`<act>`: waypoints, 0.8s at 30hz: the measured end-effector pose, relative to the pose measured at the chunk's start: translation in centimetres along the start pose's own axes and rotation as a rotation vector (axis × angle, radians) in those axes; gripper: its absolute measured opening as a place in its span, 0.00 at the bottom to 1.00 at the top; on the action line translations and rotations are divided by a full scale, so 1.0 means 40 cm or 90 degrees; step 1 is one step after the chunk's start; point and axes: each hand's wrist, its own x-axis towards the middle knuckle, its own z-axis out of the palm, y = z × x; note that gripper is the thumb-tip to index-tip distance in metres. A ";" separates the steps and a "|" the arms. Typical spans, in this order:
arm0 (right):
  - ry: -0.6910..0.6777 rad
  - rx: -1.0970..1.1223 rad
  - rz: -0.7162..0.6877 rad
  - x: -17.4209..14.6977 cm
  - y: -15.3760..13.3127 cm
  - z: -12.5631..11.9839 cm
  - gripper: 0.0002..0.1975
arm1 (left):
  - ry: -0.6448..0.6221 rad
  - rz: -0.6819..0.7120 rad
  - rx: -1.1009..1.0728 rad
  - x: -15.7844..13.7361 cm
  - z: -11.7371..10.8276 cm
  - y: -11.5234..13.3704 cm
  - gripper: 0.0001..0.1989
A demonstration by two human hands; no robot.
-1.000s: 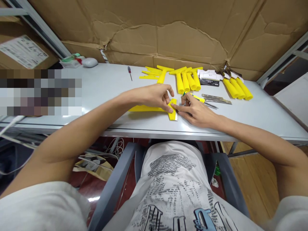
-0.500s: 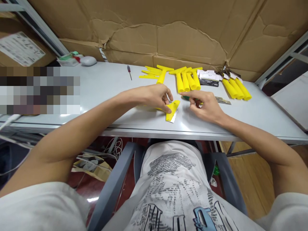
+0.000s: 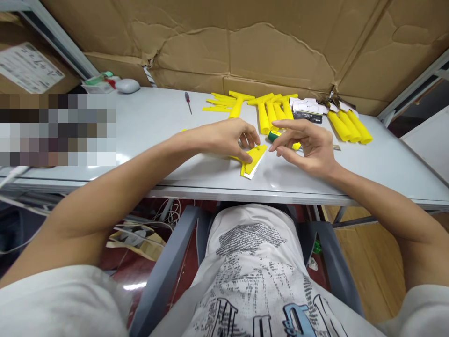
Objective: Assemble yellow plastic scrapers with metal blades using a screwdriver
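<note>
Near the front of the table, my left hand (image 3: 233,139) is closed on a yellow scraper (image 3: 257,157), its thumb pressing on the head. A pale strip shows along the head's lower right edge. My right hand (image 3: 308,145) is just right of the scraper, thumb and a fingertip close together with the index finger raised. Anything in that pinch is too small to make out. Partly behind the right hand lies a screwdriver with a green and yellow handle (image 3: 274,135). Beyond the hands stretches a row of yellow scraper handles (image 3: 262,117).
Thin yellow pieces (image 3: 219,103) lie left of the row. Packaged blades (image 3: 307,111) sit to its right, beside several finished-looking scrapers (image 3: 347,125). A small screwdriver (image 3: 188,102) and a grey computer mouse (image 3: 127,85) are farther left. Cardboard (image 3: 196,56) stands along the back.
My right hand has lifted from the table beside the green-handled screwdriver, its fingers now pinched near the scraper. My left hand keeps the scraper, tilted slightly differently.
</note>
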 end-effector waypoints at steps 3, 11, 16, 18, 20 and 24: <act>0.016 -0.026 0.020 -0.005 0.001 0.003 0.28 | 0.083 0.073 -0.026 -0.010 0.007 0.010 0.24; 0.045 -0.063 -0.017 -0.002 -0.002 0.008 0.19 | 0.249 0.270 -0.089 -0.023 0.037 0.033 0.20; 0.044 -0.152 0.013 -0.010 -0.008 0.010 0.21 | 0.289 0.279 -0.086 -0.023 0.049 0.028 0.15; 0.036 -0.172 0.000 -0.013 -0.010 0.011 0.22 | 0.305 0.275 -0.078 -0.024 0.052 0.027 0.13; 0.033 -0.190 -0.029 -0.014 -0.012 0.012 0.23 | 0.311 0.270 -0.062 -0.023 0.054 0.026 0.11; 0.017 -0.247 -0.030 -0.017 -0.010 0.020 0.24 | 0.308 0.258 -0.004 -0.015 0.062 0.015 0.10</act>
